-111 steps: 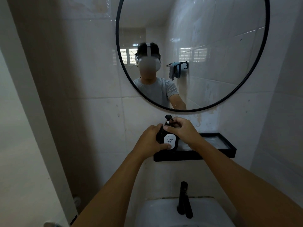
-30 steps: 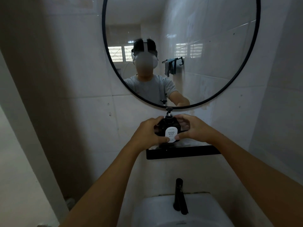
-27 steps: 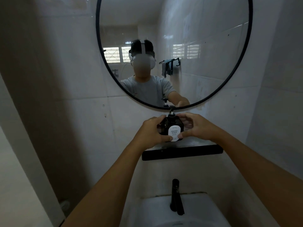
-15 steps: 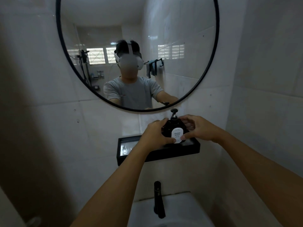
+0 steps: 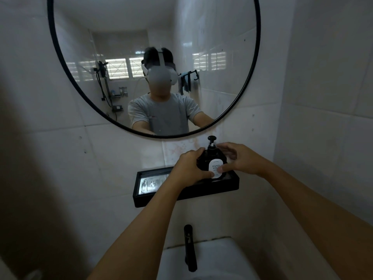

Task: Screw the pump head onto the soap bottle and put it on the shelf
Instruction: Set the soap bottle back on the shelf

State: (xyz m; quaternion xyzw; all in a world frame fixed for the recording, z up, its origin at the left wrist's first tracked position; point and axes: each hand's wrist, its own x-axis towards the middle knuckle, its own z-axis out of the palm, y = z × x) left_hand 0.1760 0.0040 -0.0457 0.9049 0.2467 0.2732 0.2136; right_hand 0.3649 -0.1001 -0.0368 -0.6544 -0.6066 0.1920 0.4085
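— Where is the soap bottle [image 5: 212, 161] found?

— It is held upright at the right end of the shelf [image 5: 161, 196], its long axis vertical, with the pump head [image 5: 211, 141] seated on top. It is flanked on both sides: the left hand [image 5: 190, 170] is wrapped around its left side with the thumb laid across the front, and the right hand [image 5: 239, 159] is closed on its right side, thumb pressed on the white label.

— Which hand is nearer?

— Neither is favoured; both are in contact with the body. The release is judged to turn on whether the base is already borne by the shelf.

— Can that be told?

— It cannot. The base is hidden behind the thumbs and the shelf's front rim, so contact is left unconfirmed. How tightly the pump head is screwed down cannot be made out either, and the right fingers behind the bottle are only partly seen.
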